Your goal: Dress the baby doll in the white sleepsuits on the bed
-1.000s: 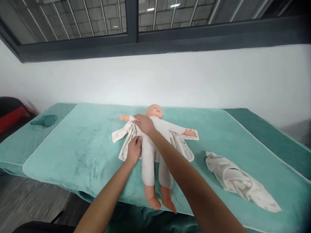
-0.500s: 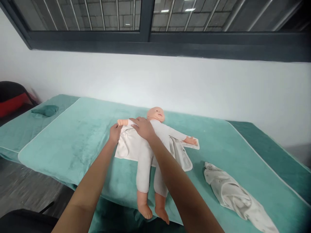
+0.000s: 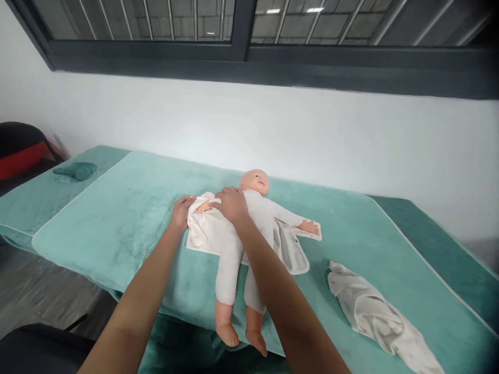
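Doll [image 3: 259, 214] on its back on the bed [image 3: 128, 223], over a spread-open shirt [image 3: 205, 236]; left hand [image 3: 181, 211] has the shirt's edge pinched in its fingers, just beside the doll's bent arm; right hand [image 3: 233, 203] lies on that arm near the shoulder, can't tell if fingers grip or just press; other arm stretched out over a sleeve [image 3: 316, 235]; crumpled cloth [image 3: 380, 317] apart, right side.
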Action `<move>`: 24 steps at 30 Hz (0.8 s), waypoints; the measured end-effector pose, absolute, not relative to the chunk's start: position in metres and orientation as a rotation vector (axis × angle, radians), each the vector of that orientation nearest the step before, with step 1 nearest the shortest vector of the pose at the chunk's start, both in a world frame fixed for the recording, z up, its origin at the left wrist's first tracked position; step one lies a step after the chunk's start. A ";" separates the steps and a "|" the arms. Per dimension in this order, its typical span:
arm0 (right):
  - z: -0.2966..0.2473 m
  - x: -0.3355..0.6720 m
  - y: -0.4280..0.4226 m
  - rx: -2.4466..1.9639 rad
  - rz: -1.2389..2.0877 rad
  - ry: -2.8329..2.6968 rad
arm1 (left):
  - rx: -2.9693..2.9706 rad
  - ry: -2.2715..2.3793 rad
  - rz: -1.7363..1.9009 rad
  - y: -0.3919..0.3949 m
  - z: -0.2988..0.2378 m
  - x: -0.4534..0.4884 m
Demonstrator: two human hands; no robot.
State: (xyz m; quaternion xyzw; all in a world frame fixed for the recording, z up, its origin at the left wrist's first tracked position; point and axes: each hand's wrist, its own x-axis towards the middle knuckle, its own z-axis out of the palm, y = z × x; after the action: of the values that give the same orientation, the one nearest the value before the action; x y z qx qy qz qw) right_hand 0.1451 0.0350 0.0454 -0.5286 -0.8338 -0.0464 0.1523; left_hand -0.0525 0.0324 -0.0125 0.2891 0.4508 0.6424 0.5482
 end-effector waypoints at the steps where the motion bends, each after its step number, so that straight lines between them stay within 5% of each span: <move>1: 0.045 0.144 0.034 -1.537 -0.154 -2.379 | 0.714 1.075 1.507 0.032 -0.013 -0.053; 9: 0.039 0.126 0.035 -1.575 -0.229 -2.369 | 1.631 1.507 1.339 -0.005 -0.018 -0.003; 15: 0.047 0.137 0.031 -1.455 -0.001 -2.276 | 1.579 1.522 1.508 -0.019 0.001 0.038; 24: 0.035 0.231 -0.014 -1.380 0.184 -1.100 | 1.807 1.508 1.277 -0.001 0.040 0.055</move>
State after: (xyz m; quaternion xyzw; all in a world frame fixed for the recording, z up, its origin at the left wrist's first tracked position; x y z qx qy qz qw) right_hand 0.2306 -0.0141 0.0346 -0.6032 -0.4806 0.0803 0.6315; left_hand 0.0545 -0.0014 0.0398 0.6566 0.5480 0.4643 0.2300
